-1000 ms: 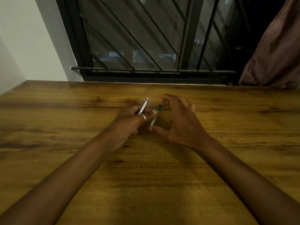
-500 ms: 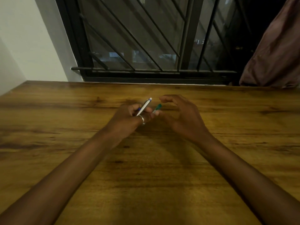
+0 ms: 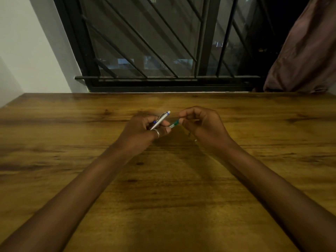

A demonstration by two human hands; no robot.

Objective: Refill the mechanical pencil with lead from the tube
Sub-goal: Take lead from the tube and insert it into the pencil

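Note:
My left hand [image 3: 141,132] grips a silver mechanical pencil [image 3: 161,120] with blue trim, its white-capped end tilted up and to the right. The same hand's thumb and fingertips also pinch the near end of a small clear lead tube [image 3: 174,123] with a green top. My right hand [image 3: 203,127] closes its thumb and fingers on the tube's green end. Both hands hover just above the middle of the wooden table [image 3: 163,188]. The pencil's tip is hidden inside my left hand.
A barred black window [image 3: 154,42] runs along the table's far edge. A brown curtain [image 3: 307,51] hangs at the far right. A white wall [image 3: 27,51] stands at the left. A ring sits on my left hand.
My right hand was spread open beside the tube; it has curled in and closed on the tube's green end. The tube swung from nearly upright to lying across between both hands.

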